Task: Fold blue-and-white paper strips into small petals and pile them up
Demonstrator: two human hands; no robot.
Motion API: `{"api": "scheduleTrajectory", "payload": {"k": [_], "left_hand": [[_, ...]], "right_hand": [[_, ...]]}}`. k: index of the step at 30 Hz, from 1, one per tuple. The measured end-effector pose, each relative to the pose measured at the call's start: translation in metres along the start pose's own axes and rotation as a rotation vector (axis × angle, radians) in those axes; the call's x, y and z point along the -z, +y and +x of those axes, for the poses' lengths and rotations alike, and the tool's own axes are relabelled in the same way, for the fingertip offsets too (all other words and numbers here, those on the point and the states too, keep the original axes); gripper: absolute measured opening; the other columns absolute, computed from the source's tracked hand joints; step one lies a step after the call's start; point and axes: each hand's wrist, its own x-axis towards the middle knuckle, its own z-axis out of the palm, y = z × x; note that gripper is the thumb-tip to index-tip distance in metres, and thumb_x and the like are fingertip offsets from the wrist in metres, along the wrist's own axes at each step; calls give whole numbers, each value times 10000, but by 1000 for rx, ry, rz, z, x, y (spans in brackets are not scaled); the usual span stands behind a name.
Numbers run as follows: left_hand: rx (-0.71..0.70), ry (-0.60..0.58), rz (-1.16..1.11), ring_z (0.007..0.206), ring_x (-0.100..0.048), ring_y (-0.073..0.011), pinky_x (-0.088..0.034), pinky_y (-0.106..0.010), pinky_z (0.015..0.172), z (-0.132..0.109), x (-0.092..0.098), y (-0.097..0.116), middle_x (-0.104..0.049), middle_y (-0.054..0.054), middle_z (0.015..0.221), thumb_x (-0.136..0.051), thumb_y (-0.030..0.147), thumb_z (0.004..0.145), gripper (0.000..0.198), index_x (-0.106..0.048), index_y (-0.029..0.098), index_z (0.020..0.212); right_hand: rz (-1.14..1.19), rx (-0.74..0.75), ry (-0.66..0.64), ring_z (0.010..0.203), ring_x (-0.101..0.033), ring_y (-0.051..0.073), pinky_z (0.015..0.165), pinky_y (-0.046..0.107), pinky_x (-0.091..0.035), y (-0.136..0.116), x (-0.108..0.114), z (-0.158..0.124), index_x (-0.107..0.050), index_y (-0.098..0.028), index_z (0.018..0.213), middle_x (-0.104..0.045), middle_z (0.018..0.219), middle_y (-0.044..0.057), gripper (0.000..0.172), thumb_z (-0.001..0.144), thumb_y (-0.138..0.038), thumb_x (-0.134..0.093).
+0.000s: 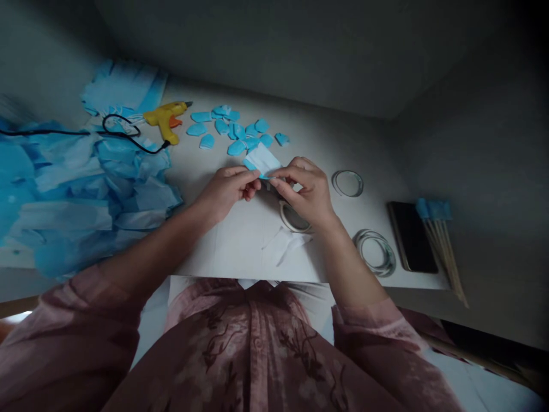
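Between my two hands is a small piece of blue and white face-mask fabric (265, 159), its white side mostly facing up and a blue strip along its near left edges. My left hand (234, 187) pinches its left corner between thumb and fingers. On the right, my right hand (306, 187) pinches the near right edge the same way. Just beyond the fabric lie several small blue cut petal-shaped pieces (237, 131), some overlapping. A roll of tape (283, 216) lies under and beside my right hand, which partly hides it.
A yellow glue gun (165, 119) with a black cord lies at the back left. Blue and white fabric sheets (81, 189) heap up on the left. To the right are a thin ring (334, 183), wire coils (358, 246), a dark phone (412, 237) and blue-tipped sticks (444, 246). White scraps (291, 243) lie nearer me.
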Motion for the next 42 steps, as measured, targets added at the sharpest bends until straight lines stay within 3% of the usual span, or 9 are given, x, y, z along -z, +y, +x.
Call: {"api": "scheduleTrajectory", "payload": {"k": [4, 8, 11, 15, 21, 26, 35, 42], "left_hand": [[-11, -23, 50, 568, -525, -109, -383, -273, 574, 0, 1, -2, -629, -38, 673, -744, 314, 786, 236, -646, 144, 657], [-6, -34, 77, 568, -526, -109, -380, -270, 567, -1, 0, -2, -621, -38, 666, -741, 312, 793, 238, -653, 141, 653], [-7, -51, 65, 567, -523, -108, -380, -267, 561, -1, -1, -1, -618, -37, 662, -744, 312, 793, 237, -651, 142, 657], [6, -62, 41, 565, -527, -109, -389, -268, 559, -1, -2, 0, -629, -41, 676, -754, 312, 785, 229, -650, 144, 669], [12, -66, 43, 544, -529, -106, -388, -264, 542, -2, -2, 0, -628, -39, 674, -762, 325, 780, 245, -643, 143, 666], [-33, -89, 109, 550, -539, -107, -390, -261, 542, -1, 0, -2, -620, -33, 666, -743, 429, 828, 328, -653, 149, 682], [-92, 25, 115, 580, -527, -103, -397, -248, 579, 1, -1, 1, -596, -8, 621, -752, 291, 795, 194, -654, 161, 688], [-125, 0, 194, 596, -537, -107, -417, -248, 600, -1, -1, 1, -608, -12, 612, -766, 322, 790, 214, -674, 161, 683]], "right_hand": [[-3, -117, 30, 725, -532, 170, 767, 337, -444, -2, 1, 2, -729, -212, 827, -581, 718, 12, 222, 929, -403, -681], [23, -144, 65, 727, -522, 159, 769, 330, -433, -3, 0, 2, -693, -200, 798, -577, 742, 9, 203, 907, -371, -699], [62, -221, 61, 745, -521, 159, 769, 324, -434, -3, 0, 2, -706, -207, 911, -586, 786, 7, 206, 897, -412, -705], [152, -343, 16, 743, -502, 157, 746, 315, -424, -2, 1, 3, -702, -229, 1101, -574, 798, -2, 381, 870, -532, -715], [405, -509, -37, 616, -348, 103, 608, 281, -293, -3, 0, 5, -620, -202, 784, -403, 661, -50, 440, 781, -615, -772], [564, -575, -8, 600, -283, 94, 598, 274, -264, -8, -2, 6, -572, -214, 758, -330, 630, -67, 494, 727, -651, -801], [653, -598, -112, 648, -337, 102, 616, 271, -277, -8, -8, 5, -515, -214, 704, -376, 670, -50, 566, 675, -687, -825], [629, -603, -110, 637, -323, 108, 597, 279, -267, -4, -10, 2, -478, -224, 664, -354, 664, -42, 566, 695, -675, -819]]}}
